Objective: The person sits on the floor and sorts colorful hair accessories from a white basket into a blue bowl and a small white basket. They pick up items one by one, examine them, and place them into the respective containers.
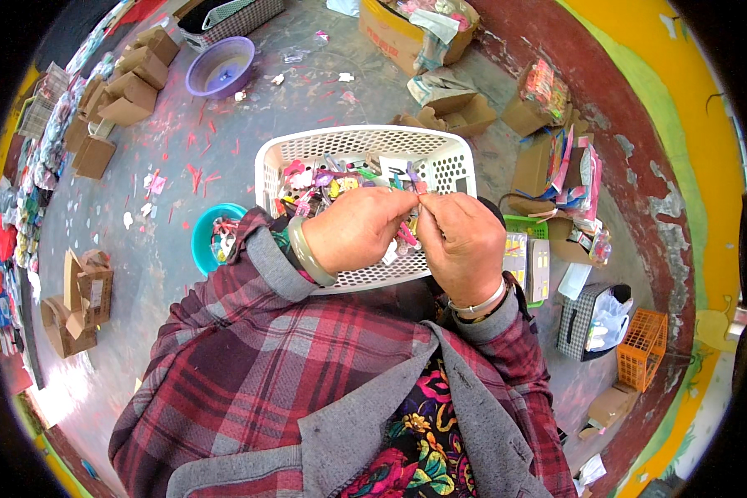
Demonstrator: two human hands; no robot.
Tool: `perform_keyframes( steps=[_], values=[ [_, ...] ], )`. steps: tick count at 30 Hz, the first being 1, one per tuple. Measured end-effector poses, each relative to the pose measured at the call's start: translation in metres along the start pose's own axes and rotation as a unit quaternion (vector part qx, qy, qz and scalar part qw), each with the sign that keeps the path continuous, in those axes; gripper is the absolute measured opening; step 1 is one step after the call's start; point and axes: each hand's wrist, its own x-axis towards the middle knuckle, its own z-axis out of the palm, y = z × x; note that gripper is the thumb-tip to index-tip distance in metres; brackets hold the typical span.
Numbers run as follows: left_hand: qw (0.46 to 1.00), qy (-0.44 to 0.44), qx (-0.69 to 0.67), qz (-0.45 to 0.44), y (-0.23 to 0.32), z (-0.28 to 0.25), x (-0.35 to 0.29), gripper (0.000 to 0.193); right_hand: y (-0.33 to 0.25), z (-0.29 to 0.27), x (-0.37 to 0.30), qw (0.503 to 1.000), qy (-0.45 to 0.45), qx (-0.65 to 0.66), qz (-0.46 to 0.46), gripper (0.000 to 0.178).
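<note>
My left hand (359, 231) and my right hand (463, 245) meet fingertip to fingertip above a white perforated plastic basket (275, 154). Both are closed in a pinch. Between the fingertips shows a bit of something small and pinkish, too little to name. Below them, the basket holds a jumble of small colourful pieces (340, 184) in pink, yellow, purple, green and white, some like hair clips. My hands hide the basket's near right part.
Left of the basket stands a teal bowl (205, 241) of small pieces. A purple basin (222, 68) and cardboard boxes (129, 95) lie farther off. To the right are a green tray (539, 228), a checked fabric bin (574, 324) and an orange crate (642, 349). Scraps litter the floor.
</note>
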Motion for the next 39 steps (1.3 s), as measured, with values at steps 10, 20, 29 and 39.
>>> perform_keyframes(
  steps=[10,20,29,39],
  values=[
    [1.0,0.002,0.0,0.002,0.002,-0.001,-0.001,0.021,-0.005,-0.002,0.002,1.0,-0.009,-0.02,0.006,0.009],
    [0.999,-0.011,-0.032,-0.042,0.007,-0.003,0.0,0.018,-0.002,0.0,0.001,0.998,-0.004,0.044,0.045,0.011],
    [1.0,-0.006,0.012,0.012,-0.002,-0.003,-0.001,0.015,0.003,-0.004,-0.001,0.993,-0.037,0.098,0.058,0.01],
    [0.999,0.009,-0.038,0.001,0.003,-0.001,-0.001,0.017,-0.003,-0.008,0.003,0.999,-0.016,0.022,0.027,0.012]
  ],
)
